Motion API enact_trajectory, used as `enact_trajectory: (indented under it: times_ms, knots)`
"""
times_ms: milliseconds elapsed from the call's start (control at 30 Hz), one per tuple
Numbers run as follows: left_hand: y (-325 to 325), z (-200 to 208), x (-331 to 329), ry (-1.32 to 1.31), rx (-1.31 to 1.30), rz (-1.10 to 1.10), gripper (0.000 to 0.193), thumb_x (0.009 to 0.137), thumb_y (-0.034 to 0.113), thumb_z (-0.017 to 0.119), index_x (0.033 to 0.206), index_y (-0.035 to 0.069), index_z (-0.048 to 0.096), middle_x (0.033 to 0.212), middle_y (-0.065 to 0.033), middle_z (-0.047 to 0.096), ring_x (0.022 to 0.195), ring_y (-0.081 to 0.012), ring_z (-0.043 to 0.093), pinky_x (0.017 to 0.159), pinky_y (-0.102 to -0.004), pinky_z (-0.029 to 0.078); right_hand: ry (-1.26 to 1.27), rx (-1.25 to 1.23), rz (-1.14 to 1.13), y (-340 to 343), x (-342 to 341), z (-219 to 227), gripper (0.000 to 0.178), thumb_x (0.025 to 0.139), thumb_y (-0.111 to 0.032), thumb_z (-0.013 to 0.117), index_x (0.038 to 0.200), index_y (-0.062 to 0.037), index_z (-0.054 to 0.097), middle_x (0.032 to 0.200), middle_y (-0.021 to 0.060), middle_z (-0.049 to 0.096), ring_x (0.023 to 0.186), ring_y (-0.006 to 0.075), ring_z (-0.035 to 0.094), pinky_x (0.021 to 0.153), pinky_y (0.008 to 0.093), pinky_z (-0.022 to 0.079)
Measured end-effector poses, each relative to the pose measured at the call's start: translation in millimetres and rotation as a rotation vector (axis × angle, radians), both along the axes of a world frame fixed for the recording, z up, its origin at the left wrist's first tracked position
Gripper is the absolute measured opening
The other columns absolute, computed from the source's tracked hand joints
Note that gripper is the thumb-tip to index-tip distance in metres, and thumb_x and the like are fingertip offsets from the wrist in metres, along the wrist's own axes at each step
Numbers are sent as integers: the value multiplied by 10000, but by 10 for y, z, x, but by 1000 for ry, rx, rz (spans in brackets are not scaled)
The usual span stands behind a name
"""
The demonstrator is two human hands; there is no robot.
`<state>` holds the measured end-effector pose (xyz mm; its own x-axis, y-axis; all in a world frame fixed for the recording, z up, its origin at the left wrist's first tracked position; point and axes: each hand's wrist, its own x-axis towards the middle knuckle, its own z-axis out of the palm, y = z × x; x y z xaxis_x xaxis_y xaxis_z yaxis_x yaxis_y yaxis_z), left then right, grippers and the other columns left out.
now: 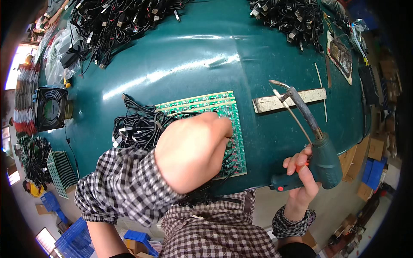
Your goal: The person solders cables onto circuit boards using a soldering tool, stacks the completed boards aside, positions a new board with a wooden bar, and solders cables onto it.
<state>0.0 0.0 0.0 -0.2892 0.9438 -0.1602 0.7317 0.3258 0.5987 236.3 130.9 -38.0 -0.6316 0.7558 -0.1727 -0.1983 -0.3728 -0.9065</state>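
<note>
green panel under our left hand, soldering gun in our right

the green circuit-board panel [238,146] lies flat on the teal table [279,56], near the edge closest to us, its rows of small parts showing beyond and to the right of our wrist; our left hand [193,148] is over its middle, fingers curled down and in toward the rows; the fingertips are hidden behind the hand, so we cannot tell whether they pinch anything; a heap of black cables [140,122] spreads from the panel's left side, some strands running over the boards; our right hand [305,172] stands off to the right, well apart from the panel, wrapped around the handle of a green soldering gun [328,165], a finger by its red trigger; the gun points away from us, its bent tip and thin side rod in line with a pale, worn bar [313,94]; we cannot tell whether they touch it; beyond the bar's right end lie a thin white stick [319,77] and a stained, framed pad [340,58]; two larger cable piles, one at far left [120,21] and one at far right [292,19], fill the back of the table; a black fan [50,109] stands at the left edge
</note>
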Motion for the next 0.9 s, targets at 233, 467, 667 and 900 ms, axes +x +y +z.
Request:
enact_trajectory:
  times_ms: [233, 467, 667, 900]
  knots:
    - [90, -251, 42, -29, 16, 104, 80, 780, 93, 627, 796, 19, 600, 777, -140, 634, 700, -309, 649, 622, -394, 513, -6, 63, -7, 9, 95, 28, 432, 815, -53, 655, 1212, 15, 501, 916, 86, 597, 713, 219, 629, 750, 426, 516]
    - [67, -192, 61, -58, -14, 133, 98, 780, 101, 641, 794, 20, 587, 769, -131, 625, 691, -290, 654, 627, -381, 525, -42, -14, 112, -26, 259, 70, 470, 869, -175, 630, 1245, 49, 457, 1003, 123, 572, 862, 265, 648, 718, 412, 602]
    - [81, -221, 82, -68, -12, 151, 99, 776, 91, 653, 786, 20, 585, 758, -118, 619, 648, -262, 649, 594, -361, 521, -196, 155, 169, -89, 394, 137, 592, 895, -267, 619, 1313, 101, 418, 1036, 193, 584, 992, 325, 647, 749, 409, 623]
    - [66, -197, 85, -60, 0, 156, 87, 767, 79, 648, 781, 25, 582, 737, -112, 605, 641, -256, 640, 587, -355, 519, -264, 22, 201, -140, 471, 192, 496, 866, -283, 691, 1184, 69, 543, 1067, 191, 600, 1067, 311, 603, 835, 447, 580]
